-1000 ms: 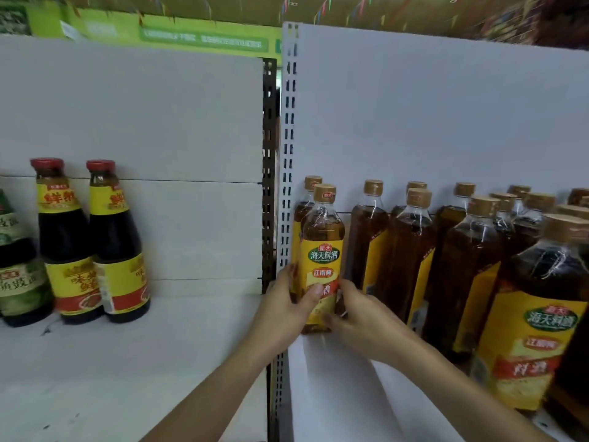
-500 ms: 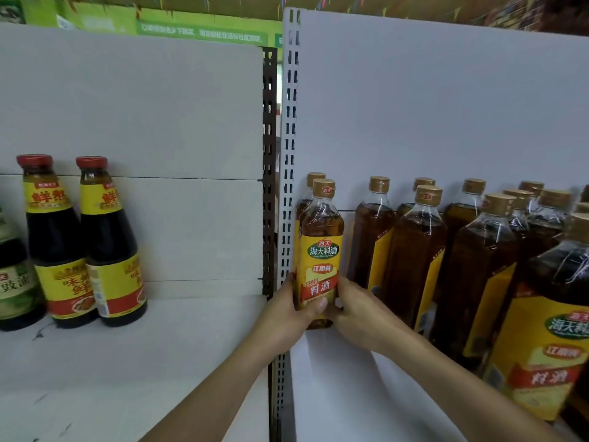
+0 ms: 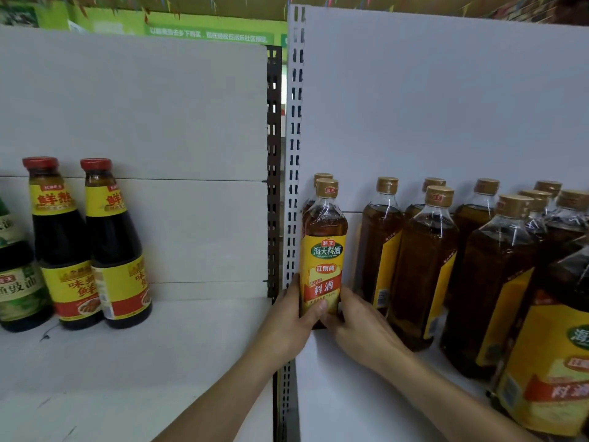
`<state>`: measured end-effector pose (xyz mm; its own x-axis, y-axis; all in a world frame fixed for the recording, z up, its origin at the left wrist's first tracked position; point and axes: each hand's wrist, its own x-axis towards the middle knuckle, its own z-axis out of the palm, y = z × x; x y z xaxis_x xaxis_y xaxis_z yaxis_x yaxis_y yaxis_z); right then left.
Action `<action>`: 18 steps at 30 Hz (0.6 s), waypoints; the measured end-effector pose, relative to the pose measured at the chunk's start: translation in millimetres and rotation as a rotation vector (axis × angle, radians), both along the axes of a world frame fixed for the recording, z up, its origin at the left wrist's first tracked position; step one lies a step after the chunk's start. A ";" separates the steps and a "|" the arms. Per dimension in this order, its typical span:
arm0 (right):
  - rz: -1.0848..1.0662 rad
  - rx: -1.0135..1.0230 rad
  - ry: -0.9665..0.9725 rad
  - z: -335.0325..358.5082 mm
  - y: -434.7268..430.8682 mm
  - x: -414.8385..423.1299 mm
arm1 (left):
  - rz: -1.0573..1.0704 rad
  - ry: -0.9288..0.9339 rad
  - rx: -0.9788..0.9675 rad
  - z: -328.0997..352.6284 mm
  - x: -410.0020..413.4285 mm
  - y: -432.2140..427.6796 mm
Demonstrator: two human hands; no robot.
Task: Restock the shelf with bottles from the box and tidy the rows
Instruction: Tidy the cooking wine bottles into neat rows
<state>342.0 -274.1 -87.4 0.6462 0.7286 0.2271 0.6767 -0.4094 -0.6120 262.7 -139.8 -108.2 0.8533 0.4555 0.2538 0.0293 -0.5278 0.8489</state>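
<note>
Bottle: on the head camera we've got it upright at the left end of the right shelf, label facing us, just beside the slotted post.
Left hand: we're gripping its base from the left, thumb across the label.
Right hand: our fingers curl round the base from the right.
Row: more amber bottles to the right, labels turned sideways.
Left bay: two dark sauce bottles, red caps, well apart from our hands.

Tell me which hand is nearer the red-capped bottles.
Left. The left hand grips the wine bottle on its left side, toward the red-capped bottles; the right hand grips its right side, farther away.
</note>
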 end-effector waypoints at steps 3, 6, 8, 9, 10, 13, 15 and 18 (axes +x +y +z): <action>-0.002 0.031 0.006 -2.5 -0.2 -1.3 | -0.006 0.000 0.011 -3.7 1.8 1.0; -0.008 0.059 -0.007 -5.5 -0.7 -1.7 | 0.002 0.005 0.030 -7.9 4.8 2.9; -0.008 0.069 -0.013 -6.2 -1.0 -2.5 | 0.009 0.007 0.043 -9.5 5.4 3.8; -0.007 0.071 -0.013 -6.4 -1.2 -2.7 | 0.010 0.006 0.047 -10.0 5.4 4.1; -0.007 0.073 -0.012 -6.4 -1.3 -2.7 | 0.011 0.005 0.050 -10.5 5.4 4.1; -0.011 0.076 -0.009 -5.6 -1.0 -3.6 | 0.009 -0.003 0.049 -10.7 5.1 5.0; -0.016 0.074 -0.014 -4.4 -1.1 -4.6 | 0.014 -0.006 0.042 -10.4 5.0 5.8; -0.024 0.070 -0.027 -2.6 -2.4 -6.7 | 0.024 -0.010 0.020 -8.6 2.7 5.3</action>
